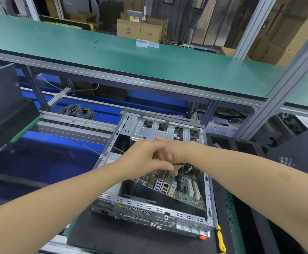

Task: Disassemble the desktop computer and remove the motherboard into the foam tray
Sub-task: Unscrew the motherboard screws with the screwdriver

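**Motherboard is inside the case, both hands working above it**

The motherboard sits inside the open case, on the right side, with its ports and white slots facing up toward the camera. It looks tilted, the near edge lower, but I cannot tell if it is already free from its mounts.

The left hand reaches in over the board; thumb and fingers are closed on a thin black cable. The right hand is crossed behind the left one and is mostly covered by it, so I cannot tell whether it is open or closed, or what it touches.

In my judgement the board is light, stiff and thin, but fragile: it should be taken by its bare edges or by the metal port block, not by the small parts or the slots. Any cable still attached could pull on it.

The foam tray stands just right of the case, partly cut off. A screwdriver lies on the worktop near the case corner. The far half of the board is hidden under the hands.
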A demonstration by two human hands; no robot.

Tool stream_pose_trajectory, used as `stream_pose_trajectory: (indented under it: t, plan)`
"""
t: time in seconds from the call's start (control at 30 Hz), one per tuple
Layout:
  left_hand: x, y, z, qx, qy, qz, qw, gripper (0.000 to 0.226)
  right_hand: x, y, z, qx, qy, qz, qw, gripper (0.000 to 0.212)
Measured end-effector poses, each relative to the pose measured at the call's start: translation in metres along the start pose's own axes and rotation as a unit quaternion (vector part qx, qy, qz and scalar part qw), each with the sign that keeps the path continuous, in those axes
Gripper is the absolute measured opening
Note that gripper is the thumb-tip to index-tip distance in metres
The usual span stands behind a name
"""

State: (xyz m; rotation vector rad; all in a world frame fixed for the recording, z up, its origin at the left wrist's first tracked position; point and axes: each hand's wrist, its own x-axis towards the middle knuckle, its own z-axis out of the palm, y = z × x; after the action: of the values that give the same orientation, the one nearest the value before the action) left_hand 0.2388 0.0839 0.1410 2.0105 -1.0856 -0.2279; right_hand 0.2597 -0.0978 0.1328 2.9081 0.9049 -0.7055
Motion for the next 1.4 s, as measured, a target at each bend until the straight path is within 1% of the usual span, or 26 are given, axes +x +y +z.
stream_pose_trajectory:
  t: [0.07, 0.1, 0.13, 0.17, 0.23, 0.27, 0.3, 0.33, 0.4, 0.47, 0.5, 0.57, 0.6, 0.73, 0.8, 0.87, 0.93, 0.97, 1.07, 1.13, 1.27, 1.3, 1.33, 1.37, 1.4]
  plan:
    - [0.005, 0.002, 0.003, -0.01, 0.055, 0.009, 0.998, 0.03, -0.007, -0.001, -0.002, 0.015, -0.012, -0.003, 1.0, 0.023]
    - [0.006, 0.002, 0.004, -0.01, 0.063, 0.018, 0.998, 0.031, -0.011, -0.003, -0.005, 0.005, -0.019, -0.011, 1.0, 0.028]
    - [0.006, 0.0, 0.005, -0.006, 0.067, 0.024, 0.997, 0.032, -0.012, -0.006, -0.007, -0.036, -0.035, -0.016, 0.999, 0.033]
    - [0.006, -0.003, 0.006, 0.0, 0.076, 0.024, 0.997, 0.032, -0.014, -0.01, -0.007, -0.065, -0.041, -0.016, 0.997, 0.048]
    - [0.005, -0.015, 0.004, 0.019, 0.12, 0.007, 0.993, 0.024, -0.012, -0.016, -0.005, -0.147, -0.02, -0.049, 0.988, 0.092]
    - [0.004, -0.022, 0.002, 0.023, 0.139, -0.012, 0.99, 0.019, -0.01, -0.018, -0.005, -0.165, -0.008, -0.069, 0.984, 0.106]
    - [0.005, -0.028, 0.001, 0.016, 0.147, -0.041, 0.988, 0.015, -0.01, -0.019, -0.007, -0.175, -0.005, -0.086, 0.981, 0.115]
    - [0.005, -0.034, 0.0, -0.002, 0.146, -0.077, 0.986, 0.012, -0.01, -0.019, -0.009, -0.18, -0.003, -0.098, 0.979, 0.119]
    - [0.007, -0.044, -0.001, -0.032, 0.13, -0.151, 0.98, 0.012, -0.013, -0.017, -0.013, -0.176, 0.009, -0.094, 0.98, 0.122]
    - [0.008, -0.051, -0.003, -0.066, 0.111, -0.214, 0.968, 0.016, -0.015, -0.015, -0.013, -0.184, 0.007, -0.076, 0.98, 0.123]
    - [0.009, -0.052, -0.005, -0.109, 0.098, -0.243, 0.959, 0.018, -0.016, -0.015, -0.014, -0.185, 0.007, -0.071, 0.98, 0.123]
    - [0.011, -0.053, -0.012, -0.212, 0.061, -0.3, 0.928, 0.023, -0.017, -0.015, -0.017, -0.175, 0.008, -0.067, 0.982, 0.121]
    - [0.012, -0.053, -0.016, -0.242, 0.049, -0.317, 0.916, 0.026, -0.017, -0.015, -0.019, -0.17, 0.008, -0.065, 0.983, 0.12]
    - [0.012, -0.054, -0.026, -0.235, 0.038, -0.338, 0.91, 0.031, -0.017, -0.016, -0.03, -0.157, 0.019, -0.069, 0.985, 0.12]
    - [0.012, -0.052, -0.029, -0.252, 0.052, -0.349, 0.901, 0.037, -0.016, -0.018, -0.036, -0.15, 0.03, -0.082, 0.985, 0.119]
    - [0.012, -0.051, -0.033, -0.278, 0.076, -0.357, 0.889, 0.035, -0.016, -0.02, -0.04, -0.153, 0.039, -0.087, 0.984, 0.12]
    - [0.01, -0.05, -0.038, -0.285, 0.081, -0.372, 0.88, 0.029, -0.016, -0.023, -0.043, -0.16, 0.053, -0.083, 0.982, 0.122]
    - [0.009, -0.05, -0.041, -0.298, 0.09, -0.388, 0.867, 0.029, -0.017, -0.025, -0.044, -0.164, 0.059, -0.082, 0.981, 0.122]
    - [0.005, -0.045, -0.049, -0.377, 0.119, -0.438, 0.808, 0.035, -0.018, -0.03, -0.046, -0.166, 0.075, -0.081, 0.98, 0.122]
    - [0.004, -0.04, -0.053, -0.394, 0.128, -0.45, 0.791, 0.034, -0.019, -0.033, -0.045, -0.153, 0.083, -0.081, 0.981, 0.122]
    - [0.001, -0.032, -0.056, -0.414, 0.186, -0.479, 0.752, 0.02, -0.023, -0.034, -0.042, -0.135, 0.103, -0.08, 0.982, 0.121]
    - [0.0, -0.031, -0.056, -0.428, 0.186, -0.482, 0.742, 0.023, -0.025, -0.034, -0.041, -0.133, 0.108, -0.079, 0.982, 0.122]
    - [-0.002, -0.028, -0.055, -0.443, 0.168, -0.477, 0.74, 0.031, -0.026, -0.033, -0.04, -0.131, 0.115, -0.079, 0.981, 0.123]
    - [-0.005, -0.025, -0.054, -0.447, 0.135, -0.462, 0.754, 0.041, -0.027, -0.033, -0.04, -0.127, 0.122, -0.08, 0.981, 0.122]
    - [-0.008, -0.024, -0.054, -0.432, 0.095, -0.44, 0.781, 0.052, -0.027, -0.032, -0.039, -0.118, 0.13, -0.081, 0.981, 0.121]
